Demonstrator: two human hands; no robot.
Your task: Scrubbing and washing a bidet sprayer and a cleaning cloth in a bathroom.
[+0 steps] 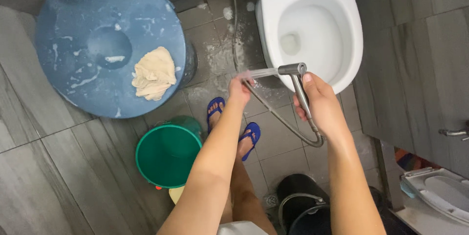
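My right hand [320, 104] grips a metal hand sprayer [296, 79] by its handle, and its flexible metal hose [283, 121] loops down below my wrist. The nozzle points left and sprays water onto my left hand [239, 90], which is held in the stream with fingers curled and nothing in it. Both hands hover just in front of a white toilet bowl [312, 25] with its seat up. My feet in blue flip-flops [250, 137] stand on the wet grey tiles below.
A big blue drum lid [97, 44] at the left carries a crumpled beige cloth [155, 74]. A green bucket [168, 152] stands by my left leg, a black bin [303, 210] by my right. Soapy foam lies on the floor [222, 54]. A second white toilet seat [439, 193] is at lower right.
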